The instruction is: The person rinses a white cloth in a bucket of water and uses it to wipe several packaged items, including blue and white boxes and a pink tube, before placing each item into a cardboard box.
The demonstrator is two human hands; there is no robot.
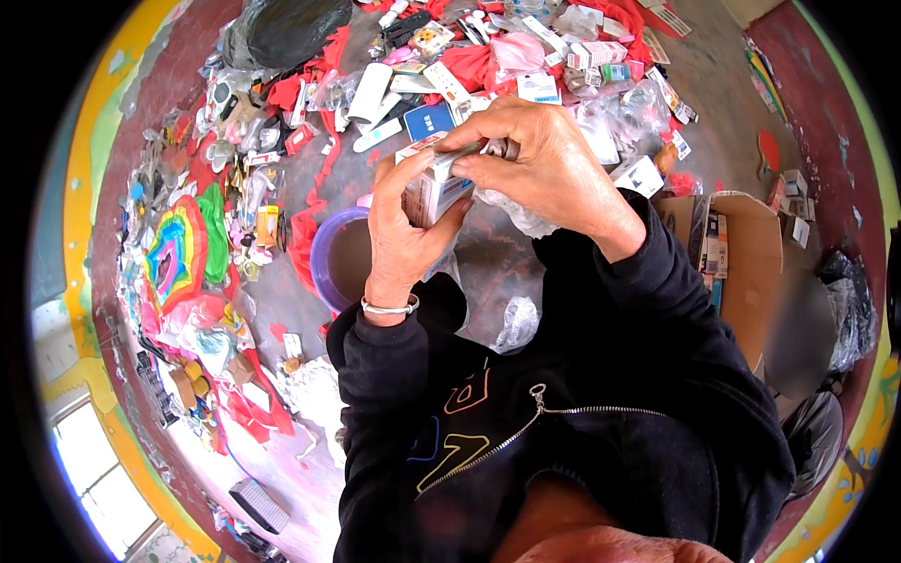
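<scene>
My left hand (pixel 399 230) is wrapped around a small white printed carton (pixel 427 199), thumb on the near side and fingers on the far side. At the carton's upper end, the fingertips of my right hand (pixel 554 159) are pinched together, close to the left fingertips. A thin greyish edge shows between them; whether it is a flap or something inside cannot be made out. Crumpled clear plastic (pixel 516 213) hangs below the right palm and seems held in its curled fingers. Both hands are raised in front of my body, above a purple-rimmed round tub (pixel 324 272).
Mixed litter of small boxes, plastic wrap and red cloth (pixel 466 68) covers the floor ahead and to the left. A blue booklet (pixel 429 122) lies just beyond my hands. An open cardboard box (pixel 755 235) with small cartons stands at right. A black bag (pixel 286 33) sits far left.
</scene>
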